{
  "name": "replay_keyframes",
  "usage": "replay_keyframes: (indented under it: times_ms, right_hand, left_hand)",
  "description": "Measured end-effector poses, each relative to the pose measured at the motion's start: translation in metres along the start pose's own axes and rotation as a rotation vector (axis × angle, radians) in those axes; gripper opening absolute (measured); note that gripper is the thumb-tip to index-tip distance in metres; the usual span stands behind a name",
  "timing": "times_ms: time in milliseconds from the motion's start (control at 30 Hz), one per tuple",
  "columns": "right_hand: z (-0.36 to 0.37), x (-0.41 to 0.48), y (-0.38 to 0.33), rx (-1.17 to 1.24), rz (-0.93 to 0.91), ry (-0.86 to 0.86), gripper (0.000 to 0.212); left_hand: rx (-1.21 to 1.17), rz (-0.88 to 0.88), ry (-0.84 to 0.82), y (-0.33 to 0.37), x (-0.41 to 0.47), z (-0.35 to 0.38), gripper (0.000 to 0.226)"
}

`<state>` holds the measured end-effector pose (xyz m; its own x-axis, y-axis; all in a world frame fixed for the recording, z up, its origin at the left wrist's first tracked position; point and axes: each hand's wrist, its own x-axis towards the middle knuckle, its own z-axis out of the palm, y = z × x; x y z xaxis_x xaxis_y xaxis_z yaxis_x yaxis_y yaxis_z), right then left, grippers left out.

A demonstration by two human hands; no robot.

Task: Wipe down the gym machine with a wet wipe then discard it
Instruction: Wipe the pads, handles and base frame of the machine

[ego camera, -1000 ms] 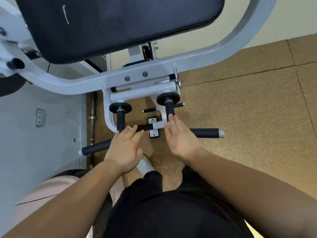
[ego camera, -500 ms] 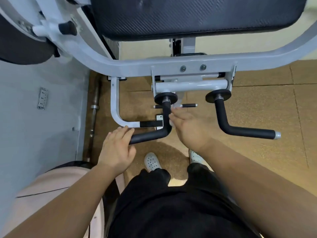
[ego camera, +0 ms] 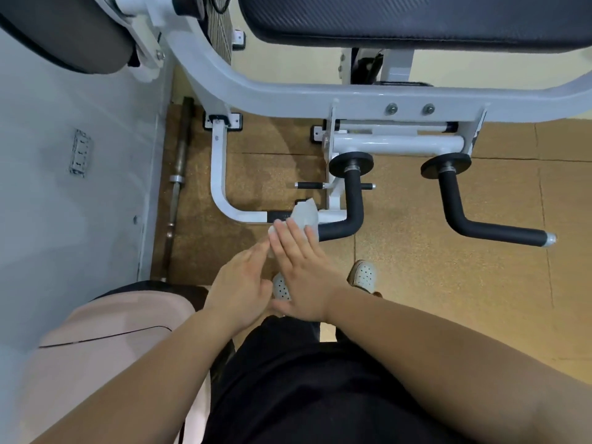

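Hands have drawn together: left hand [ego camera: 238, 285] straight-fingered, right hand [ego camera: 306, 277] flat on crumpled white wipe [ego camera: 305, 215] over foam handle [ego camera: 344, 226].

White machine frame [ego camera: 288, 94]; black handles [ego camera: 352, 203]; black carbon-weave pad [ego camera: 416, 17]; speckled tan floor [ego camera: 416, 283]; translucent white wipe [ego camera: 306, 214].

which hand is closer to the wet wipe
Right. The right hand lies with straight fingers on the wet wipe; the left hand is beside it, nearer the person, contact unclear.
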<state>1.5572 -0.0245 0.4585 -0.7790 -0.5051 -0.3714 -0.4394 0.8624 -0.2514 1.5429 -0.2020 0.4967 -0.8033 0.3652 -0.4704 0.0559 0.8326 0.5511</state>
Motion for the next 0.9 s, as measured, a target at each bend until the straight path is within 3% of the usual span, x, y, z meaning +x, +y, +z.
replay_keyframes:
  times_ms: [133,267,367,533,633,900]
  right_hand:
    - [-0.005,-0.006,0.033,0.034,-0.023,-0.009,0.109]
    - [-0.010,-0.029,0.078,-0.019,0.227,-0.061,0.111]
    - [-0.011,-0.022,0.057,0.018,0.294,-0.053,0.117]
    - [0.008,-0.012,-0.001,0.014,-0.030,0.014,0.118]
    - [0.010,-0.018,0.018,-0.039,-0.043,-0.001,0.112]
    - [-0.012,-0.030,0.098,0.069,0.270,-0.086,0.116]
  left_hand:
    - [-0.003,0.000,-0.057,-0.006,-0.001,-0.003,0.076]
    - [-0.025,-0.016,-0.066,-0.004,0.001,-0.005,0.077]
    - [-0.078,-0.030,-0.082,-0.004,0.001,-0.002,0.078]
    - [-0.138,-0.007,-0.053,-0.003,-0.001,-0.002,0.081]
    - [-0.093,0.005,-0.042,-0.001,0.002,-0.005,0.082]
    - [0.182,0.057,-0.036,0.014,0.017,-0.001,0.083]
